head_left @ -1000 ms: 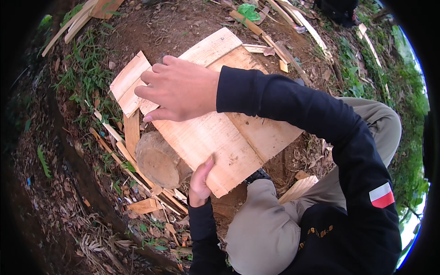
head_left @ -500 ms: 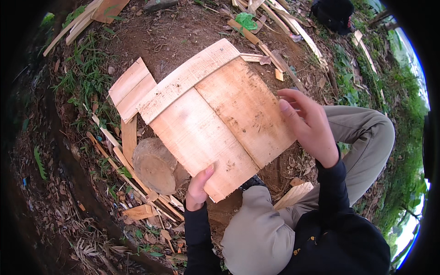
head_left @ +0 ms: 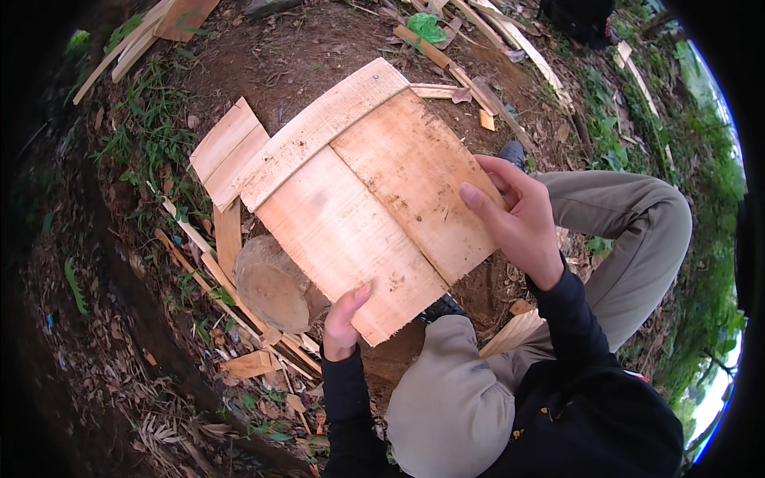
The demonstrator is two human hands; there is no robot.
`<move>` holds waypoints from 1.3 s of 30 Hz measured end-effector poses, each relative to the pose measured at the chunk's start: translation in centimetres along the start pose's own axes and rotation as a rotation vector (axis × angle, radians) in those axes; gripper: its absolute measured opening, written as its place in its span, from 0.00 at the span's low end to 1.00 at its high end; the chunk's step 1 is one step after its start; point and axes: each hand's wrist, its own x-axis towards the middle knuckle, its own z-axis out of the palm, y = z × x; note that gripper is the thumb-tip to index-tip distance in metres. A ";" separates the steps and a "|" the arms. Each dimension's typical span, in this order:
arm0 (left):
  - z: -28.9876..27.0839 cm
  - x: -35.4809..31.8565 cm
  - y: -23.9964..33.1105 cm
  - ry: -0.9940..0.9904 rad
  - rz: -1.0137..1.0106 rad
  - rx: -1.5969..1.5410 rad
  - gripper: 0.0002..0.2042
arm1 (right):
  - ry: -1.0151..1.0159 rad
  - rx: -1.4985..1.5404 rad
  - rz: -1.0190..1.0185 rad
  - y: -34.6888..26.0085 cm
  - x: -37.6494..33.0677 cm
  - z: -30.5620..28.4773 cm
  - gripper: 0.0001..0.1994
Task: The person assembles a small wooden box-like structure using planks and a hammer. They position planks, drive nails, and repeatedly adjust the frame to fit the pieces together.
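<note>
A wooden panel (head_left: 351, 215) is held up in front of me. Two pale boards lie side by side in it, with a cross strip (head_left: 323, 131) along the far edge. Dirt specks mark the right board. My left hand (head_left: 345, 319) grips the near left corner, thumb on top and fingers hidden beneath. At the right edge, my right hand (head_left: 522, 215) holds the panel with its thumb on the upper face and the other fingers at the edge and partly out of sight.
A round log stump (head_left: 275, 287) stands left of the panel. Beyond it lies a smaller two-board wooden piece (head_left: 229, 151). Long wood strips (head_left: 215, 271) and offcuts litter the ground. A green plastic bag (head_left: 426, 29) and a black bag (head_left: 578, 20) lie at the far side.
My right hand has closed in on the panel's right edge and now grips it. The panel has shifted slightly left and away. My left hand keeps its hold.
</note>
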 end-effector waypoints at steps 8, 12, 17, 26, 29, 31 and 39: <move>-0.3 0.1 0.0 -0.019 0.024 -0.048 0.24 | 0.042 -0.041 -0.039 0.0 -0.4 0.7 0.19; -0.4 -0.1 0.2 -0.007 0.007 0.002 0.24 | 0.041 -0.025 -0.050 0.1 -0.4 0.9 0.19; -0.3 0.0 0.2 -0.008 0.007 0.033 0.24 | 0.021 -0.002 -0.048 0.4 -0.3 0.6 0.19; -0.1 0.2 -0.2 -0.010 0.070 -0.084 0.25 | -0.006 0.043 -0.010 0.0 -0.3 0.3 0.18; 0.1 0.3 -0.1 0.024 0.062 -0.064 0.26 | -0.009 0.036 -0.027 0.1 -0.3 0.2 0.18; 0.3 0.3 0.0 0.046 0.066 -0.069 0.26 | -0.014 -0.010 -0.050 0.3 -0.2 0.0 0.19; 0.5 0.5 -0.1 -0.014 0.108 -0.123 0.27 | -0.032 0.029 -0.049 0.3 -0.2 0.0 0.19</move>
